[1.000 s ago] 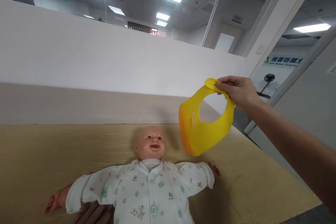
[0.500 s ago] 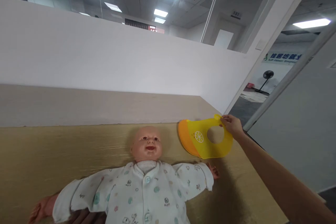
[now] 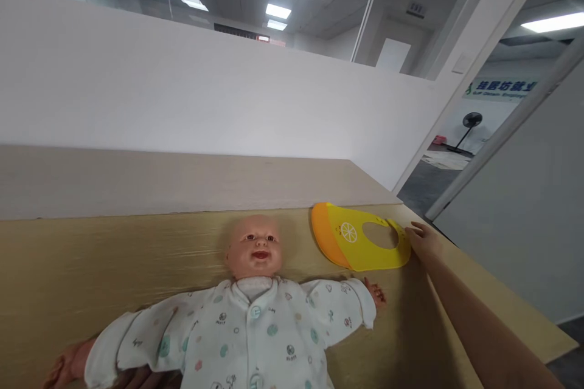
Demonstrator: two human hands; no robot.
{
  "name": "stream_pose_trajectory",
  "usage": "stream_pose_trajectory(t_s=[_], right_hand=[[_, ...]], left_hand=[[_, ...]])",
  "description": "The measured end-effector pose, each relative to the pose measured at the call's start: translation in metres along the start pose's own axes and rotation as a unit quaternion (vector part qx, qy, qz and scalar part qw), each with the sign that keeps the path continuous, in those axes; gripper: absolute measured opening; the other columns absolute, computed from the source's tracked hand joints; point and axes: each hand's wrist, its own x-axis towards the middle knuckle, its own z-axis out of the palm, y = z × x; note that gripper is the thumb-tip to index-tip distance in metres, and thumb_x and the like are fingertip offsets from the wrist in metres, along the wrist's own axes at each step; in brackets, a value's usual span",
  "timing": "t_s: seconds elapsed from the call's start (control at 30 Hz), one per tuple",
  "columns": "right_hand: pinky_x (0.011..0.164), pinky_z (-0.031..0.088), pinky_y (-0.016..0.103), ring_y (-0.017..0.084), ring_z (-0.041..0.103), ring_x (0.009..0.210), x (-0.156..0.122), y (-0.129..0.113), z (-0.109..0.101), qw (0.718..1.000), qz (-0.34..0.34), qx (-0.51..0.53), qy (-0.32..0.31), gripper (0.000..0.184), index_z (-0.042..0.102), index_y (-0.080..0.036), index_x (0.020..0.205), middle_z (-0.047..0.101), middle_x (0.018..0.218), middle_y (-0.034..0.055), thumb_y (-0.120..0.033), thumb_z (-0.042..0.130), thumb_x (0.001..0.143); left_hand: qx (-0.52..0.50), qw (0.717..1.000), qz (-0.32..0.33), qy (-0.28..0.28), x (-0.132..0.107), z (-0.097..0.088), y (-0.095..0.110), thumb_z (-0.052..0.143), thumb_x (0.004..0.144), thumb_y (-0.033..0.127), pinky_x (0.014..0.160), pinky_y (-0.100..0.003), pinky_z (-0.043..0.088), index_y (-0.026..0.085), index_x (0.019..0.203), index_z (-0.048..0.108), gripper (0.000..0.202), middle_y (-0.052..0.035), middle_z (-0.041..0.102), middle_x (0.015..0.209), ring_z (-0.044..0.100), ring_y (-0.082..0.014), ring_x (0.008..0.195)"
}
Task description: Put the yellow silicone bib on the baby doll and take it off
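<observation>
A baby doll (image 3: 253, 328) lies face up on the wooden tabletop, arms spread, in a white patterned top with buttons. Right of its head, a yellow bib (image 3: 360, 249) with an orange pocket and a white citrus-slice print lies flat, its neck opening toward the right. My right hand (image 3: 426, 242) is at the bib's right edge, fingers loosely bent and not closed round it. In shadow at the bottom edge, my left hand (image 3: 148, 378) shows only some outstretched fingers below the doll's sleeve; the rest is out of frame.
A raised pale ledge (image 3: 182, 185) runs along the back of the table, against a white partition (image 3: 182, 91) with glass above. To the right stand a door frame and a grey panel (image 3: 524, 213). A black fan (image 3: 472, 120) is visible beyond the doorway.
The bib, earlier held up by its neck strap in my right hand, now lies flat on the table. My right hand has moved down and right, off the strap.
</observation>
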Motion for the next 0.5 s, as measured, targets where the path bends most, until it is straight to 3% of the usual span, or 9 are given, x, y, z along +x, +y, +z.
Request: stream_pose_trajectory(t_s=[0.1,0.23,0.37,0.5], right_hand=[[0.073,0.049,0.036,0.027,0.065,0.085,-0.012,0.000,-0.005,1.000,-0.002,-0.010,-0.010,0.040,0.065,-0.015,0.106,0.070,0.092,0.0134,-0.030,0.057,0.070],[0.070,0.048,0.038,0.028,0.064,0.081,-0.040,-0.008,-0.014,1.000,-0.011,-0.019,-0.014,0.034,0.068,-0.016,0.096,0.069,0.085,0.0133,-0.033,0.052,0.070],[0.069,0.050,0.039,0.028,0.064,0.081,-0.084,-0.008,-0.028,0.999,-0.019,-0.010,-0.030,0.036,0.063,-0.015,0.097,0.068,0.090,0.0151,-0.038,0.050,0.072],[0.071,0.053,0.038,0.028,0.064,0.087,-0.140,-0.002,-0.043,0.995,-0.037,0.079,-0.046,0.044,0.056,-0.017,0.104,0.065,0.100,0.0152,-0.044,0.053,0.070]], left_hand=[[-0.018,1.000,-0.002,-0.008,-0.005,-0.002,0.011,0.034,0.090,0.035,0.075,-0.041,0.060,0.043,0.109,0.060,0.033,0.0059,0.068,0.106,0.063,-0.0200,0.102],[0.001,1.000,0.023,-0.018,-0.010,0.001,0.022,0.046,0.084,0.040,0.076,-0.044,0.059,0.041,0.113,0.058,0.031,0.0012,0.070,0.101,0.065,-0.0216,0.098],[0.064,0.995,0.060,-0.045,-0.009,0.002,0.024,0.056,0.078,0.041,0.076,-0.043,0.059,0.039,0.117,0.056,0.039,-0.0019,0.070,0.101,0.065,-0.0214,0.097],[0.075,0.995,0.055,-0.032,-0.005,0.003,0.024,0.049,0.082,0.041,0.077,-0.044,0.058,0.034,0.115,0.059,0.036,-0.0042,0.070,0.100,0.065,-0.0230,0.097]])
